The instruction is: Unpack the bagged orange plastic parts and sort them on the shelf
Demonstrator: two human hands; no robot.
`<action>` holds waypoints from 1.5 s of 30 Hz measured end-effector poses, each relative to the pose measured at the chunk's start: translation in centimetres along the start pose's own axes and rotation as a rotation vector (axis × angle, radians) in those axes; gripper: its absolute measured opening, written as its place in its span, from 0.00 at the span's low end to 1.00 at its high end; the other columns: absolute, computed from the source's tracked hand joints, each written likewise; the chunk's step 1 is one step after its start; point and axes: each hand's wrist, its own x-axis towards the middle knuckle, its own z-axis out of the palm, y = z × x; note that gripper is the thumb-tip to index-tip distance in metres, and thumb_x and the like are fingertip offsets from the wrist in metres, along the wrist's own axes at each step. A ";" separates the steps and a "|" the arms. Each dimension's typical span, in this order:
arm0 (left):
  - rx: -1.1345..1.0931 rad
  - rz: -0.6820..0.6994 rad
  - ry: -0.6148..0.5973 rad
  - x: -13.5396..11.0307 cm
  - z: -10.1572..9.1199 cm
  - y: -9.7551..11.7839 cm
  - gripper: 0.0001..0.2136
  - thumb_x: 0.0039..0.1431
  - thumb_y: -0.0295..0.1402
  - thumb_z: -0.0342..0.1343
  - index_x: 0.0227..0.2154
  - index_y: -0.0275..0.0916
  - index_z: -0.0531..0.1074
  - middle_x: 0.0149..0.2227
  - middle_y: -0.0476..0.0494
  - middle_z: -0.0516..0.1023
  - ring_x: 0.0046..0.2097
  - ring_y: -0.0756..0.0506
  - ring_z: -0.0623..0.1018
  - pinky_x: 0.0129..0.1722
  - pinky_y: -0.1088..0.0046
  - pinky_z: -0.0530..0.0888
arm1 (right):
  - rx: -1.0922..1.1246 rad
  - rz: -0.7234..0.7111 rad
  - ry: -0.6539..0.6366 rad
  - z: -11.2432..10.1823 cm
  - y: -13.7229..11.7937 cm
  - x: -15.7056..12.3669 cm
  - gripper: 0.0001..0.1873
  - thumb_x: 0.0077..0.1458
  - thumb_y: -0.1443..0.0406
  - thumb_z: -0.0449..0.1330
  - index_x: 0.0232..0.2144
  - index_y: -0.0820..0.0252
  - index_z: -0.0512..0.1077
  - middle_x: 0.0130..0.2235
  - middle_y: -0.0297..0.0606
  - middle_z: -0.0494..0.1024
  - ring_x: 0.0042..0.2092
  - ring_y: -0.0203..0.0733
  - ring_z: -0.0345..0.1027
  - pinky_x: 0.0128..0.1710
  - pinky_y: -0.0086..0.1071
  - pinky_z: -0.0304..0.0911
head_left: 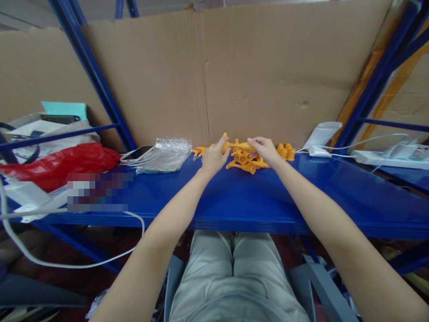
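A heap of small orange plastic parts (247, 161) lies at the back of the blue shelf (234, 201), against the cardboard wall. My left hand (214, 155) is closed round one orange piece (226, 144) at the heap's left side. My right hand (264, 148) pinches another orange piece (246, 146) on top of the heap. The two pieces meet between my hands. More orange parts lie to the left (198, 152) and to the right (286, 152) of the heap.
A clear plastic bag (166, 154) and a phone (139, 153) lie left of the heap. Further left are a red bag (63, 163), white cables and boxes. At the right sit a white pouch (322, 134) and a power strip (385, 157). Blue uprights flank the shelf.
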 end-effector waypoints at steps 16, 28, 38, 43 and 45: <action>-0.109 -0.087 0.012 0.3 0.3 -0.2 0.16 0.60 0.31 0.56 0.51 0.44 0.74 0.35 0.48 0.81 0.36 0.47 0.77 0.40 0.74 0.71 | -0.160 -0.060 0.137 1.0 -0.8 -0.8 0.31 0.51 0.38 0.57 0.20 0.53 0.53 0.19 0.26 0.52 0.24 0.33 0.49 0.23 0.30 0.48; -0.513 -0.266 -0.217 0.5 0.8 -0.3 0.13 0.58 0.30 0.60 0.46 0.38 0.72 0.20 0.57 0.69 0.17 0.56 0.65 0.20 0.80 0.64 | -0.541 -0.289 0.098 -0.4 -2.3 -1.9 0.22 0.58 0.47 0.56 0.23 0.55 0.61 0.22 0.31 0.64 0.27 0.37 0.57 0.31 0.31 0.51; -0.653 -0.394 -0.453 0.8 -0.9 -1.1 0.10 0.57 0.27 0.63 0.41 0.37 0.72 0.16 0.59 0.68 0.14 0.57 0.63 0.18 0.82 0.62 | -0.867 -0.360 -0.023 -0.4 -2.3 -2.3 0.22 0.63 0.46 0.50 0.31 0.57 0.66 0.24 0.35 0.69 0.27 0.40 0.62 0.29 0.31 0.48; -0.636 -0.419 -0.590 0.8 -1.4 -1.5 0.09 0.58 0.27 0.61 0.41 0.39 0.71 0.17 0.57 0.70 0.15 0.56 0.65 0.21 0.79 0.65 | -0.961 -0.381 -0.062 -0.1 -2.6 -2.6 0.24 0.65 0.47 0.46 0.34 0.59 0.69 0.26 0.38 0.73 0.29 0.42 0.66 0.30 0.31 0.48; -0.550 -0.385 -0.562 0.6 -1.1 -1.4 0.09 0.59 0.29 0.60 0.42 0.39 0.71 0.18 0.57 0.70 0.16 0.55 0.66 0.23 0.78 0.66 | -0.977 -0.371 -0.070 0.0 -2.6 -2.7 0.24 0.65 0.47 0.47 0.36 0.60 0.70 0.27 0.40 0.74 0.30 0.43 0.67 0.31 0.31 0.50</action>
